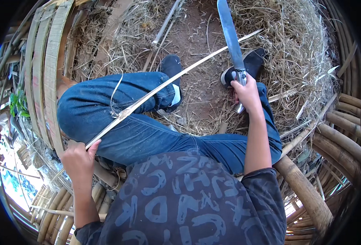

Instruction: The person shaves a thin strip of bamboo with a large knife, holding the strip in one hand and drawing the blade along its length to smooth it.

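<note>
My left hand (78,157) is closed around the near end of a long, pale bamboo strip (156,90). The strip slants up and to the right across my jeans, and its far part crosses the machete at the blade. A thin curled shaving (116,96) hangs off it near my thigh. In my right hand (247,94) is the metal handle of a machete (230,36), gripped beside my right knee. Its broad blade points away from me, toward the top edge.
Dry shavings (286,49) cover the dirt floor around my dark shoes (254,61). Flat wooden slats (52,73) stand on the left. A thin pole (166,24) lies ahead. Thick bamboo poles (303,190) lie at the right, with more bamboo at lower left (58,208).
</note>
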A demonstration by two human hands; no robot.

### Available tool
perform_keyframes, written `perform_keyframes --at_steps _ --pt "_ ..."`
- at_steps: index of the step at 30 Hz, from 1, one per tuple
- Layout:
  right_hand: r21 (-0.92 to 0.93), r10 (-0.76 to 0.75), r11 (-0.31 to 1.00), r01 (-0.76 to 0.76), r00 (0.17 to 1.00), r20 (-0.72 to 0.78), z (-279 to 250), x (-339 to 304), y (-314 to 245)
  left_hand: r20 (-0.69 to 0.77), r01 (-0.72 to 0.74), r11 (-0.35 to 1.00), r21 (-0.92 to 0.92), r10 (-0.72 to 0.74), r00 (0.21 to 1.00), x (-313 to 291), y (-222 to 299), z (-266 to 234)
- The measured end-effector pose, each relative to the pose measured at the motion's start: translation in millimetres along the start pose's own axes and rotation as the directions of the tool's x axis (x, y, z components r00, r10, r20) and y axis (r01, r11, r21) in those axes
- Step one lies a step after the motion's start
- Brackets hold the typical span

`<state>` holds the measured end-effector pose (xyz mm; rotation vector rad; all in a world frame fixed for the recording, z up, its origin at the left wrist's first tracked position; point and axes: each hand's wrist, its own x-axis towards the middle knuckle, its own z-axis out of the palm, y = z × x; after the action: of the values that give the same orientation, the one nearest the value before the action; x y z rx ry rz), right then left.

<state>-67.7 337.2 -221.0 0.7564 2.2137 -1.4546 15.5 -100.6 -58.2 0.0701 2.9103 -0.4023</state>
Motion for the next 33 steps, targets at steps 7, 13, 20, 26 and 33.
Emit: perform_keyframes --at_steps 7,13,20,26,33 --pt "-0.225 0.000 0.974 -0.022 0.995 -0.098 12 -1 -1 -0.003 -0.019 0.999 0.026 0.019 1.000 -1 -3 7" --pt "0.014 -0.095 0.995 0.100 0.973 -0.211 27 -23 1 -0.005 -0.007 0.999 0.044 0.008 1.000 -3 -1 5" --pt "-0.136 -0.424 0.896 0.424 0.905 0.027 71 -85 -23 0.001 -0.017 0.998 0.057 0.017 1.000 2 3 0" --pt "-0.065 -0.289 0.947 0.314 0.925 0.247 98 -111 -61 -0.032 -0.020 0.997 0.068 0.022 0.999 1 4 2" --pt "-0.078 -0.349 0.915 0.396 0.873 0.342 125 -122 -58 -0.061 -0.027 0.997 0.072 0.032 0.998 -2 3 3"
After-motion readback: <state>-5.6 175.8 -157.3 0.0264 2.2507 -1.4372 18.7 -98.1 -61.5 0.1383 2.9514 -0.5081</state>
